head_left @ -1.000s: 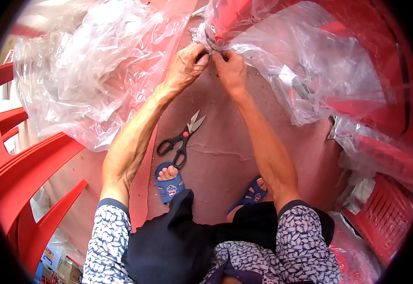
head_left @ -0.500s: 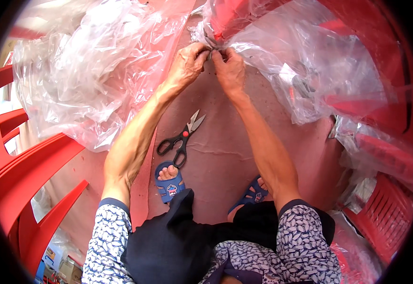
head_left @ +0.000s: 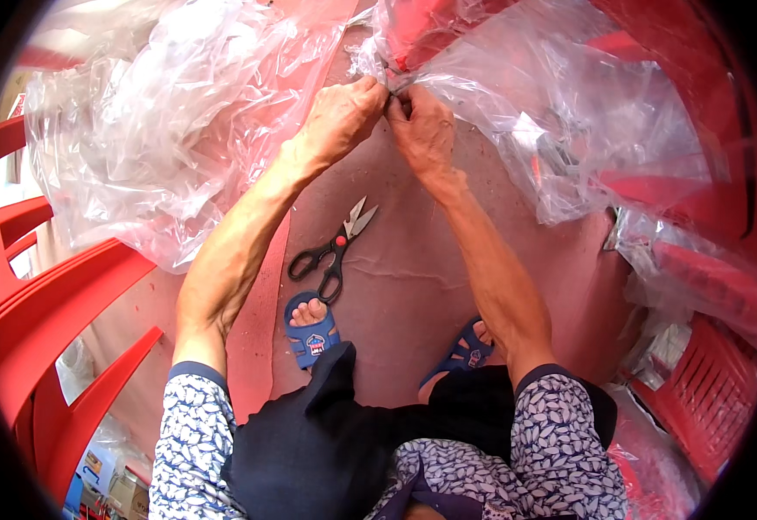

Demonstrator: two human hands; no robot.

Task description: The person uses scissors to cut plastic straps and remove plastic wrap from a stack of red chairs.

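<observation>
Both my hands meet at the upper middle, close to the gathered neck of clear plastic sheeting (head_left: 365, 56). My left hand (head_left: 344, 113) is closed, its fingertips pinching a thin dark strip (head_left: 398, 84) at the gather. On the other side my right hand (head_left: 423, 121) pinches the same strip between thumb and forefinger. The strip's ends are mostly hidden by my fingers. Black-handled scissors (head_left: 341, 246) with a red pivot lie on the floor below my hands, blades parted and pointing away from me.
Crumpled clear plastic (head_left: 144, 130) is heaped at the left, and more plastic film (head_left: 586, 113) covers red items at the right. Red plastic chairs (head_left: 58, 303) stand along the left side. A slatted red chair part (head_left: 708, 390) is at lower right. My blue sandals (head_left: 313, 338) rest on the reddish floor (head_left: 396, 329).
My left hand has rolled so its back shows more, and its forearm has swung slightly outward. My right wrist and forearm have shifted slightly right. The scissors lie where they were.
</observation>
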